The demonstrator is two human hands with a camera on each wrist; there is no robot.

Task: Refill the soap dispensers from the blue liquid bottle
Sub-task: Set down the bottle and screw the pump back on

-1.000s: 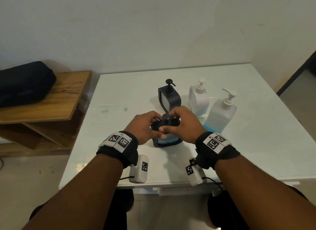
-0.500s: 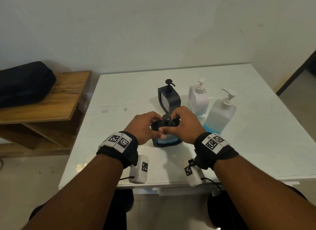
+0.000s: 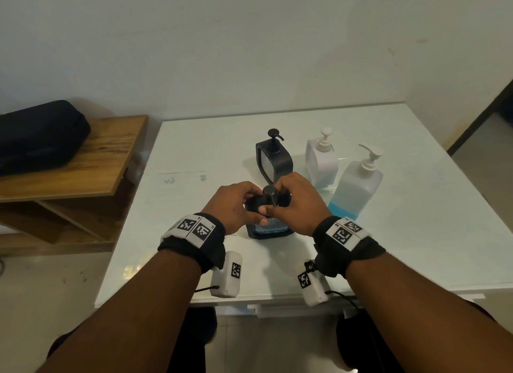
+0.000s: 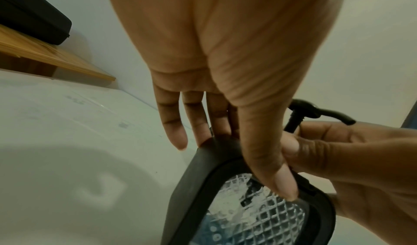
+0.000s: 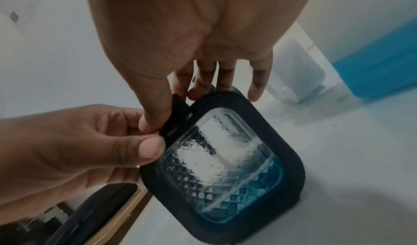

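Observation:
The near black soap dispenser (image 3: 270,229) stands on the white table (image 3: 194,150), its mesh window showing a little blue liquid low down (image 5: 255,195). My left hand (image 3: 249,206) grips its body, thumb on the front (image 4: 270,168) and fingers behind. My right hand (image 3: 280,200) pinches the collar (image 5: 178,116) under the black pump head (image 3: 269,192). The blue liquid bottle (image 3: 358,186), frosted with a white pump, stands to the right with blue liquid at the bottom. A second black dispenser (image 3: 273,161) and a white dispenser (image 3: 322,161) stand behind.
A wooden shelf unit (image 3: 83,164) with a black case (image 3: 39,137) on it stands left of the table. The wall runs close behind the table. The table's front edge (image 3: 249,299) is just under my wrists.
Both hands stay on the near black dispenser. The right hand has shifted slightly around the pump collar. The dispenser and the other bottles have not moved.

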